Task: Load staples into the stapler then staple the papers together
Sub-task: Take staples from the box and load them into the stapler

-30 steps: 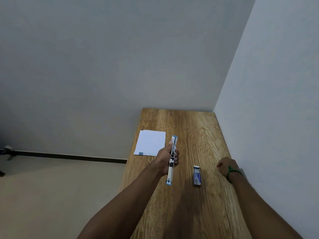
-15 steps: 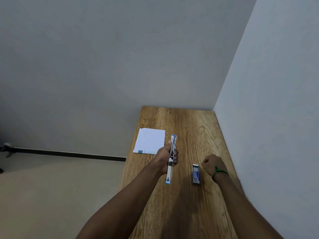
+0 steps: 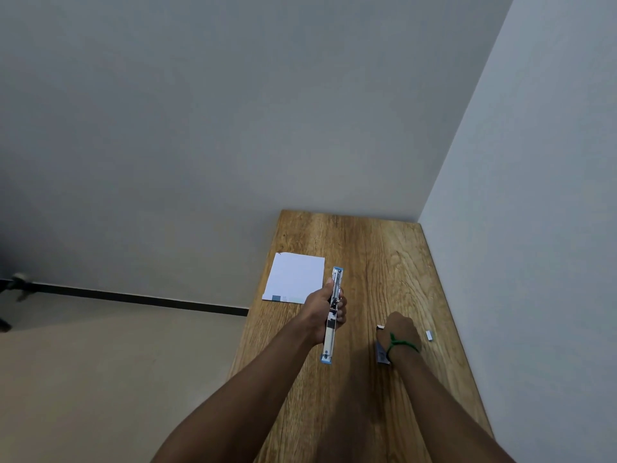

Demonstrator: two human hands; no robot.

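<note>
My left hand [image 3: 329, 307] grips a blue and silver stapler [image 3: 333, 315] around its middle; the stapler is swung open into one long straight line above the wooden table [image 3: 360, 412]. My right hand [image 3: 400, 330], with a green band at the wrist, lies over a small blue staple box [image 3: 381, 355] on the table. Its fingers are hidden behind the back of the hand. A short silver strip of staples [image 3: 430, 335] lies on the wood just right of that hand. The white papers [image 3: 295, 279] lie flat at the table's left edge, beyond the stapler.
The table stands in a corner, with a wall along its right side and another at its far end. Its left edge drops off to the floor.
My right hand has moved left from near the wall onto the staple box, uncovering the silver strip. My left hand has kept the stapler nearly still.
</note>
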